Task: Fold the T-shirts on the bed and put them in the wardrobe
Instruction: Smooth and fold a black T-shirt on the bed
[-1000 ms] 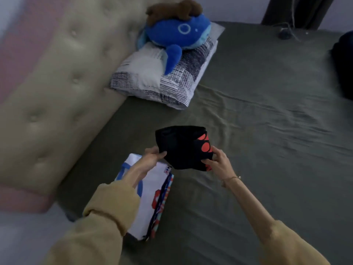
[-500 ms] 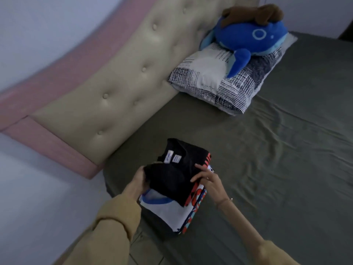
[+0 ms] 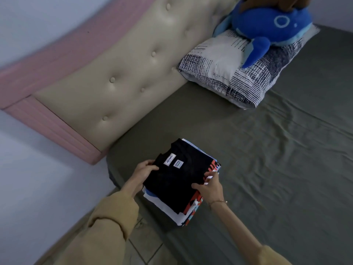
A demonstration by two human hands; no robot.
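Observation:
A folded black T-shirt (image 3: 181, 175) with white neck labels and a red print lies on top of a folded white T-shirt (image 3: 168, 209) at the near left corner of the bed (image 3: 267, 169). My left hand (image 3: 143, 172) holds the left edge of the black T-shirt, fingers curled over it. On the right edge of the stack my right hand (image 3: 209, 188) grips the black T-shirt, thumb on top and fingers at the side.
A tufted beige headboard (image 3: 133, 73) with a pink frame runs along the left. A patterned pillow (image 3: 238, 73) carries a blue plush whale (image 3: 271, 22) at the back. Tiled floor (image 3: 143, 243) shows beside the bed's corner, and a pale wall is on the left.
The black T-shirt was held up in the air over the bed; it has come down onto the white folded T-shirt and now lies flat, with both hands at its edges.

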